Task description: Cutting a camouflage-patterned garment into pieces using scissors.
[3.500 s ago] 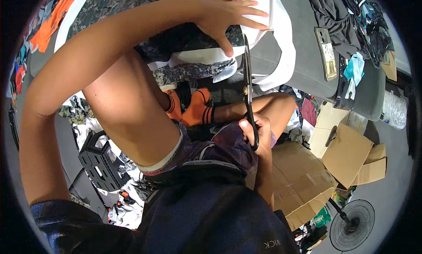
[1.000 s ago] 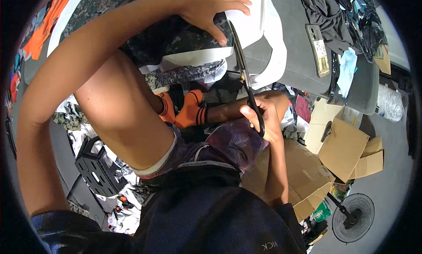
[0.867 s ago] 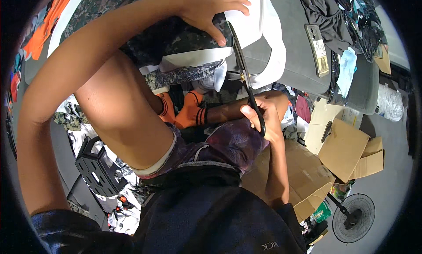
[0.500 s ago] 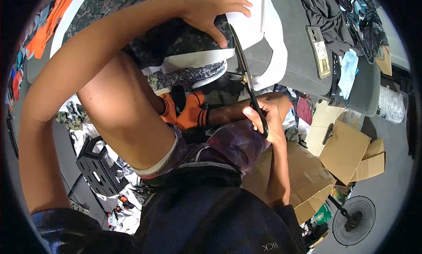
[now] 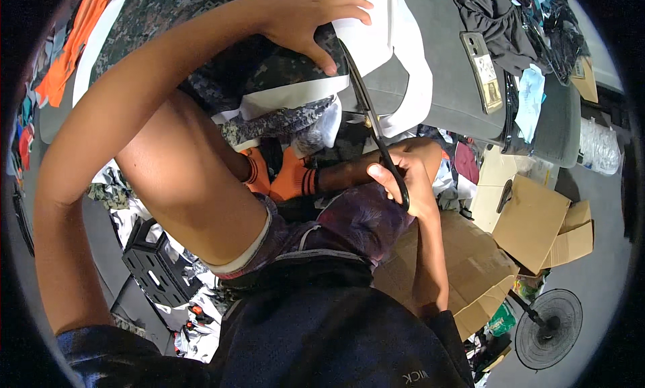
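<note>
My left hand (image 5: 312, 26) lies with its fingers spread on dark camouflage-print fabric (image 5: 225, 79) and the white fabric (image 5: 366, 42) joined along its edge. In my right hand (image 5: 413, 180) I hold large black-handled scissors (image 5: 376, 124), the thumb and fingers around the handles. Their blades point away from me along the line between camouflage and white, just right of my left thumb. The blades look nearly closed; whether cloth sits between them I cannot tell. A curved white strip (image 5: 418, 85) loops to the right of the blades.
The fabric rests on a grey surface (image 5: 457, 106), with a phone (image 5: 482, 72), dark garments (image 5: 484, 15) and a light-blue cloth (image 5: 531, 99) at its right. Cardboard boxes (image 5: 531, 220) and a fan (image 5: 549, 327) stand lower right. A black crate (image 5: 158, 267) is at the left among cloth scraps.
The fabric, left hand and scissor tips sit slightly further left in the picture, as the whole view has shifted a little. The hanging lower edge of the cloth has moved. Both hands keep their hold.
</note>
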Tool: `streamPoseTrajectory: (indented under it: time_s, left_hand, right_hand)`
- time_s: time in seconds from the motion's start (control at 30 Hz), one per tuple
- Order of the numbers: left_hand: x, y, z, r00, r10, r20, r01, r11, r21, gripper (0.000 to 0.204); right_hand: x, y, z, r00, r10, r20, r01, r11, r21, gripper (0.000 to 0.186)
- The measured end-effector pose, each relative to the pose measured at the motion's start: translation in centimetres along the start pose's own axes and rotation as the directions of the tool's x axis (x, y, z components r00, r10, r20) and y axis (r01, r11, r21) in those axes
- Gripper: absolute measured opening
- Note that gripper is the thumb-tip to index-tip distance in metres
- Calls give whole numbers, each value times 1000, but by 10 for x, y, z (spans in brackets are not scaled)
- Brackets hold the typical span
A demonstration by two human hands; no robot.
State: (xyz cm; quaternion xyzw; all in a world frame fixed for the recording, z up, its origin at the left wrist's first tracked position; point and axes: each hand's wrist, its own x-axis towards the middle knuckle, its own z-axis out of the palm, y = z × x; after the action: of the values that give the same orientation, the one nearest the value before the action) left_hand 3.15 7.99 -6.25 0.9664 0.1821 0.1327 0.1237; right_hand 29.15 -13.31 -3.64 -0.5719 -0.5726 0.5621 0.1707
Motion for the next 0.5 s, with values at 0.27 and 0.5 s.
streamPoseTrajectory:
  time_s: [0.27,0.5]
  left_hand:
    - [-3,10,-14,989,-136,50,138,990,-36,92]
    - [1,-20,-10,998,-40,51,42,999,-33,94]
  right_hand:
    - [-3,5,-2,999,-12,53,9,998,56,42]
    - [10,11,-7,993,-24,112,12,994,109,37]
